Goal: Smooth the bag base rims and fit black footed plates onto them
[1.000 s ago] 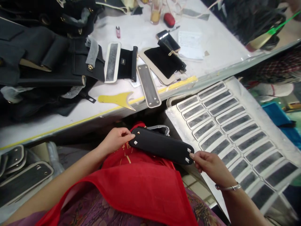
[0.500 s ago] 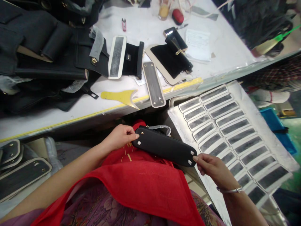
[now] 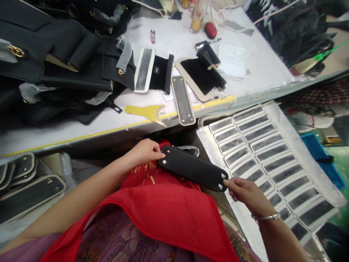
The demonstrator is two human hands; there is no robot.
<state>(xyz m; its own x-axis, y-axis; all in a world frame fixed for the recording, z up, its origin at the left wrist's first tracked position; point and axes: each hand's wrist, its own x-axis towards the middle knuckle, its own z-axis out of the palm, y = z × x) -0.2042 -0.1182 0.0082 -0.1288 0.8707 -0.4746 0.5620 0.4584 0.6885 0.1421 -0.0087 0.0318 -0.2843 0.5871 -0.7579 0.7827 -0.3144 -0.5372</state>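
Over my lap lies a black bag (image 3: 192, 167), its long rounded panel turned up. A small metal stud and a bent prong show at its left end, and two flat metal prongs stand out at its right end. My left hand (image 3: 148, 150) pinches the left end between thumb and fingers. At the right end, close to the prongs, my right hand (image 3: 244, 191) grips the edge with thumb and forefinger. Behind the panel a clear plastic-wrapped strip (image 3: 189, 148) arches up; the rest of the bag is mostly hidden beneath. A red apron (image 3: 163, 207) lies under it.
On the right, a slanted board (image 3: 203, 140) carries rows of grey-and-white oblong panels. The white table (image 3: 92, 138) ahead holds black bags (image 3: 73, 54), a loose oblong base (image 3: 183, 100), a yellow piece (image 3: 147, 112) and a glass (image 3: 196, 23). More oblong bases (image 3: 32, 194) lie at lower left.
The camera view has shifted slightly, so the table things sit further right in it. Both hands keep their hold on the bag's ends; the bag's left end appears slightly further right.
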